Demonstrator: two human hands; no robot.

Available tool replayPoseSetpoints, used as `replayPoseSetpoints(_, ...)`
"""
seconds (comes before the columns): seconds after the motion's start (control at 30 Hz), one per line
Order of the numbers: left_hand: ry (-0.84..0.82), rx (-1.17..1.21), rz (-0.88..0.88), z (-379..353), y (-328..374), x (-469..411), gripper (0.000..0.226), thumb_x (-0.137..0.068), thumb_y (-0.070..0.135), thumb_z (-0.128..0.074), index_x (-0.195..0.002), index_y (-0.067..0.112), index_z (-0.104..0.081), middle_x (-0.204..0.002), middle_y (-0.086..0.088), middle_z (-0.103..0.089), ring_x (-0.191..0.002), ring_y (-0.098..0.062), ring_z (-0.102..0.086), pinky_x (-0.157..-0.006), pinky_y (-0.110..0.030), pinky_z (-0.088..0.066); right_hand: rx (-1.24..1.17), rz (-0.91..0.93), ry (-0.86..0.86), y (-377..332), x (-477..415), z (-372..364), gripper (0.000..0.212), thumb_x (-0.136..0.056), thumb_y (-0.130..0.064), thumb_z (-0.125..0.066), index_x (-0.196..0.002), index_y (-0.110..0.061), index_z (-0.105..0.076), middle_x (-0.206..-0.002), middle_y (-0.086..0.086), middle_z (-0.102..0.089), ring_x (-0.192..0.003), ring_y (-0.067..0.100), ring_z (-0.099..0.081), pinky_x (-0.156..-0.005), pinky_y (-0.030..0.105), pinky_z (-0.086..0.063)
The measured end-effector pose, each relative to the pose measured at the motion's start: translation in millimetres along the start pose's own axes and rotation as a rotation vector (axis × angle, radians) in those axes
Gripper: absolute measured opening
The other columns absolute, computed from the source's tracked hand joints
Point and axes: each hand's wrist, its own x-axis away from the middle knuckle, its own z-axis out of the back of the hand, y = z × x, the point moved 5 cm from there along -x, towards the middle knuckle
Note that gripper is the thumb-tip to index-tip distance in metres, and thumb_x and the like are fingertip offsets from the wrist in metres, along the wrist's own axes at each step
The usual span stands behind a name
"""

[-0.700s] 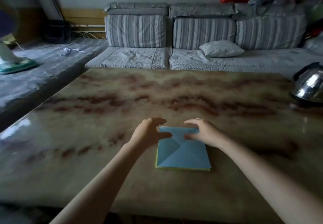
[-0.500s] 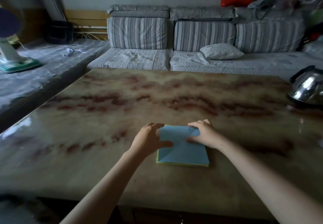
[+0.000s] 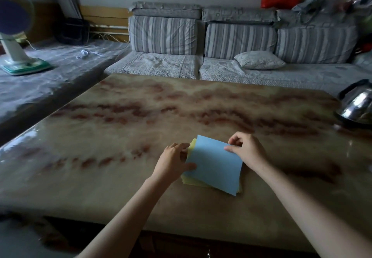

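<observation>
A small stack of square papers (image 3: 215, 165) lies on the marble-patterned table (image 3: 120, 133), a blue sheet on top and yellow sheets (image 3: 192, 181) showing under its left and near edges. The stack's far side is lifted off the table. My left hand (image 3: 174, 162) grips its left edge, thumb on the blue sheet and fingers behind. My right hand (image 3: 244, 150) pinches the far right corner between thumb and forefinger.
A steel kettle (image 3: 357, 105) stands at the table's right edge. Beyond the table runs a grey striped sofa (image 3: 201, 36) with a loose pillow (image 3: 259, 59). A fan base (image 3: 22, 64) sits on the covered bench at the left.
The stack lay flat, the top blue sheet showing diagonal fold lines under both hands. Now both hands have lifted its far side and the blue face shows smooth, turned slightly askew.
</observation>
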Motion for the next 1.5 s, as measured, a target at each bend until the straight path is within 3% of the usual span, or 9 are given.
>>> replayPoseSetpoints(0.1,0.064,0.023,-0.020,4,5,1,0.064,-0.066,0.026,-0.083,-0.124,0.016,-0.059,-0.116,-0.006,-0.062,-0.108,-0.025,-0.056,-0.094,-0.033,-0.044,-0.215,-0.015,0.004,1,2,3,0.021,-0.072,-0.012,-0.079,-0.068,-0.017,-0.059,-0.065,0.004,-0.066,-0.063,0.018,-0.060,-0.061,0.030,-0.043)
replayPoseSetpoints(0.27,0.116,0.246,0.025,20,17,-1,0.047,-0.072,0.027,-0.080,-0.116,0.022,-0.064,-0.094,0.002,-0.070,-0.082,-0.009,-0.063,-0.067,-0.012,-0.046,-0.611,-0.121,0.072,10,10,9,0.019,-0.074,-0.006,-0.077,-0.073,-0.011,-0.059,-0.070,0.005,-0.064,-0.066,0.015,-0.057,-0.053,0.011,-0.043)
replayPoseSetpoints(0.5,0.030,0.469,0.024,28,20,-3,0.022,-0.075,0.012,-0.077,-0.096,0.015,-0.070,-0.080,-0.009,-0.073,-0.056,-0.019,-0.060,-0.043,-0.024,-0.047,-0.718,-0.099,0.096,13,22,0,0.016,-0.073,-0.005,-0.075,-0.080,-0.009,-0.061,-0.078,0.008,-0.066,-0.065,0.007,-0.063,-0.055,0.007,-0.044)
replayPoseSetpoints(0.6,0.015,0.516,0.039,32,20,-5,0.020,-0.075,0.008,-0.076,-0.094,0.013,-0.070,-0.081,-0.007,-0.072,-0.057,-0.015,-0.059,-0.041,-0.022,-0.046,-0.633,0.050,0.055,9,26,3,0.032,-0.070,-0.025,-0.075,-0.100,-0.023,-0.065,-0.106,0.000,-0.067,-0.097,0.012,-0.063,-0.076,0.009,-0.047)
replayPoseSetpoints(0.7,-0.009,0.589,0.071,36,19,-5,0.016,-0.077,0.005,-0.073,-0.090,0.013,-0.069,-0.073,0.000,-0.070,-0.052,-0.009,-0.056,-0.039,-0.019,-0.044,-0.299,0.344,-0.080,-7,34,13,0.049,-0.070,-0.049,-0.075,-0.116,-0.038,-0.062,-0.136,-0.019,-0.051,-0.130,-0.002,-0.038,-0.105,0.011,-0.028)
replayPoseSetpoints(0.97,-0.031,0.692,0.126,37,19,-7,0.011,-0.081,0.007,-0.070,-0.090,0.014,-0.068,-0.064,0.004,-0.067,-0.043,-0.005,-0.051,-0.038,-0.018,-0.042,-0.035,0.466,-0.371,-30,50,4,0.071,-0.052,-0.055,-0.081,-0.119,-0.052,-0.055,-0.154,-0.029,-0.001,-0.140,-0.011,0.005,-0.111,0.007,-0.003)
replayPoseSetpoints(1.13,-0.070,0.722,0.110,37,24,-5,0.014,-0.082,0.011,-0.068,-0.096,0.008,-0.068,-0.069,0.000,-0.067,-0.044,-0.007,-0.052,-0.040,-0.018,-0.041,-0.208,0.375,-0.281,-19,38,11,0.036,-0.064,-0.043,-0.081,-0.097,-0.046,-0.068,-0.149,-0.029,-0.023,-0.142,-0.007,-0.006,-0.118,0.032,-0.012)
replayPoseSetpoints(1.3,-0.129,0.730,0.051,35,37,2,0.010,-0.089,0.012,-0.058,-0.095,0.010,-0.066,-0.074,-0.001,-0.071,-0.055,-0.011,-0.066,-0.038,-0.016,-0.041,-0.566,0.208,-0.298,-9,27,11,0.038,-0.052,-0.056,-0.081,-0.075,-0.026,-0.075,-0.137,-0.016,-0.050,-0.127,-0.003,-0.045,-0.100,0.015,-0.039)
replayPoseSetpoints(1.5,-0.181,0.753,0.086,30,45,7,0.025,-0.092,0.025,-0.050,-0.101,0.007,-0.065,-0.083,-0.010,-0.072,-0.068,-0.022,-0.072,-0.043,-0.019,-0.047,-0.814,0.067,-0.115,-6,24,11,0.017,-0.058,-0.024,-0.078,-0.068,-0.015,-0.068,-0.089,-0.002,-0.070,-0.075,0.003,-0.065,-0.068,0.013,-0.049)
